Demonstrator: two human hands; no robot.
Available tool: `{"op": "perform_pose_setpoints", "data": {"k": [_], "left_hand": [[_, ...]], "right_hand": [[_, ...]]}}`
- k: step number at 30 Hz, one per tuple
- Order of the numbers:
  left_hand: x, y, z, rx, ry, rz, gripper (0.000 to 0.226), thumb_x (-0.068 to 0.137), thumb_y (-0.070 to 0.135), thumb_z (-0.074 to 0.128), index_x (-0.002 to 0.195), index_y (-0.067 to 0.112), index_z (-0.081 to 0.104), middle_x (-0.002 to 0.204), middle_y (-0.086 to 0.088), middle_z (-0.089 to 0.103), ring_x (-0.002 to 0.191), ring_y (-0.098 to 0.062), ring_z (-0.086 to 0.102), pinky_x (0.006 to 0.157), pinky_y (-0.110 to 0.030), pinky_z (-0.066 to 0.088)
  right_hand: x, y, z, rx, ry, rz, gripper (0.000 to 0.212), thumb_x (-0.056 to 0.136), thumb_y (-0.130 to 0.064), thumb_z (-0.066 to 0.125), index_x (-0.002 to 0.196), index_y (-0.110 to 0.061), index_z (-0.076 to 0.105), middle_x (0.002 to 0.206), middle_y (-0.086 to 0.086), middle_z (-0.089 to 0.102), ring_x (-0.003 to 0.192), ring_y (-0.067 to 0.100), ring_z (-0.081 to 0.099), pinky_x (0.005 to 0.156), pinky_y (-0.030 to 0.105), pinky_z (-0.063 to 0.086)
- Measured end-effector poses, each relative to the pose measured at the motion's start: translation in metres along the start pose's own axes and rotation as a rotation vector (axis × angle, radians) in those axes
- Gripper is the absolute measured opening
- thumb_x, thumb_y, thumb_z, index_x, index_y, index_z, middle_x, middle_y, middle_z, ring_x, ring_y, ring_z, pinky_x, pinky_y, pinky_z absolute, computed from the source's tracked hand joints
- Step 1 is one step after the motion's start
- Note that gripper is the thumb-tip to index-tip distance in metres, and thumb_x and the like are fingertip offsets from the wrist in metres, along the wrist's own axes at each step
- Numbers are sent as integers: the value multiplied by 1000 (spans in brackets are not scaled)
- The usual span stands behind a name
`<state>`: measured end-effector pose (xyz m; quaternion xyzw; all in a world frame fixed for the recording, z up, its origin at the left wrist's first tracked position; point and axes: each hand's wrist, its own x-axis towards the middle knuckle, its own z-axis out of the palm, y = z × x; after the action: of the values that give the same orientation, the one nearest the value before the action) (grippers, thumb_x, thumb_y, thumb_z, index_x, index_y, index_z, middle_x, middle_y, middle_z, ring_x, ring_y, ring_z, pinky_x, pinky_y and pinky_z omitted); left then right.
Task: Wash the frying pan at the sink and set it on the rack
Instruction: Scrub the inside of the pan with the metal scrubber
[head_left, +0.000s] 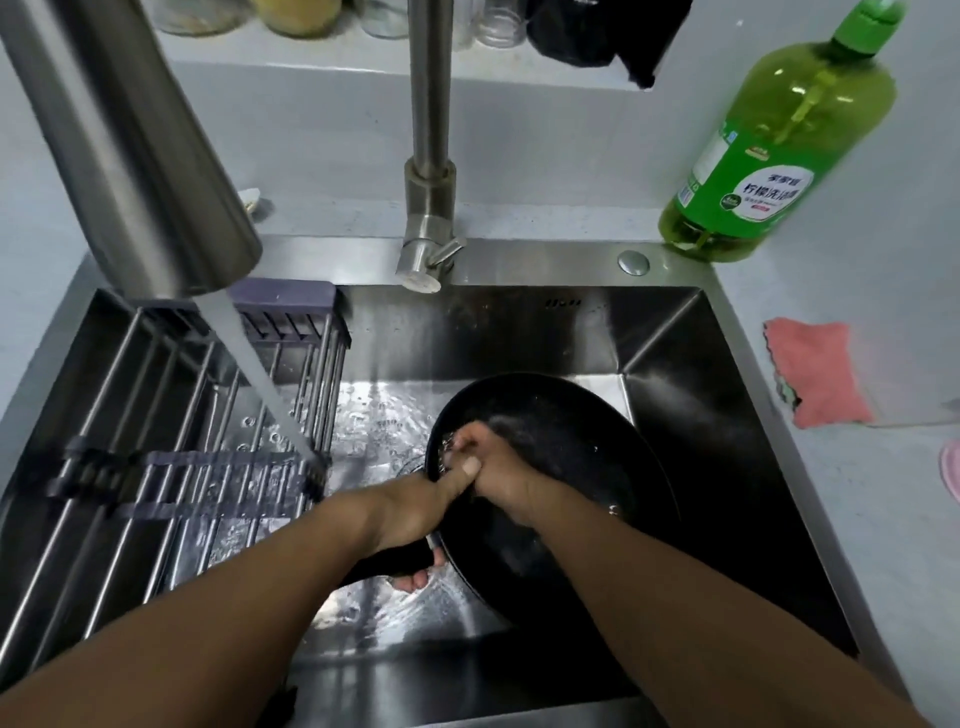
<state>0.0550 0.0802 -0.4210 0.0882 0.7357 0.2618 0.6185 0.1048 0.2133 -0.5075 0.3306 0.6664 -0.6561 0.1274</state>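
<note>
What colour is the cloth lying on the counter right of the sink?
Pink, with a darker scalloped edge; the cloth shows in the head view.

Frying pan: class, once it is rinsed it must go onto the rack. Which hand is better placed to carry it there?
Probably the left hand. It already grips the frying pan by its handle, and the rack lies on that side. The right hand rests inside the pan.

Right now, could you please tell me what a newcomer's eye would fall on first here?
The round black frying pan tilted in the steel sink, the left hand gripping its handle while the right hand rubs inside it. Next, the water stream falling over the grey wire rack at left, and the green detergent bottle at the back right corner.
</note>
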Motion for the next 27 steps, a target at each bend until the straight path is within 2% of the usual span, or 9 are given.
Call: {"op": "perform_pose_setpoints", "data": {"k": [3,7,9,12,14,17,21,24,27], "left_hand": [[4,0,0,-14,19,-31,81,90,79,27,111,5,54,68,-19,59,42,-27,58,43,-29,50],[5,-10,1,-41,52,-70,68,101,61,30,112,-3,52,62,-20,57,40,-28,57,43,-30,48],[2,-13,2,-30,68,-93,60,104,55,32,118,-1,48,65,-21,58,37,-27,56,39,-28,47],[0,-16,10,-73,61,-107,40,108,44,32,115,8,46,68,-21,58,31,-23,52,34,-24,42],[0,-17,18,-65,53,-103,28,110,34,34,119,12,48,65,-19,57,29,-22,50,34,-23,41],[6,-20,21,-13,60,-39,38,109,18,34,146,27,35,67,-16,60,39,-24,57,38,-29,46],[5,-18,18,-71,60,-62,31,110,35,30,136,25,42,64,-15,57,41,-24,56,39,-26,45],[4,-19,18,-86,57,-79,42,106,47,35,126,11,47,60,-15,56,40,-25,55,41,-25,45],[6,-17,15,-61,65,-92,34,107,41,37,128,15,44,65,-17,59,42,-26,57,40,-27,46]], "right_hand": [[-49,2,2,152,-347,115,23,98,0,45,95,-21,52,79,1,59,68,12,56,58,20,47],[-99,40,-62,-427,-615,328,10,83,-17,67,88,-18,58,72,-6,58,65,8,54,62,21,44],[-98,57,-108,-722,-368,378,21,66,-23,73,83,-13,66,78,1,66,70,15,66,70,28,50],[-58,50,-149,-1551,118,40,31,91,-24,57,121,-16,59,118,14,57,106,34,62,88,37,51],[-21,44,-139,-1399,320,-90,31,89,-23,60,119,-17,56,120,15,49,107,36,58,90,36,51],[22,25,-74,-776,411,-102,25,87,-17,66,110,-14,59,114,14,48,96,32,60,88,34,52],[0,7,-3,-312,-100,-110,21,89,3,61,91,-17,53,79,4,56,67,17,54,64,34,50],[-50,30,-35,-706,-507,20,7,89,-7,64,95,-3,61,75,10,64,63,22,58,56,27,45],[-56,49,-96,-1125,-279,47,12,90,-21,65,84,-11,66,94,17,72,84,26,67,68,24,44]]}}
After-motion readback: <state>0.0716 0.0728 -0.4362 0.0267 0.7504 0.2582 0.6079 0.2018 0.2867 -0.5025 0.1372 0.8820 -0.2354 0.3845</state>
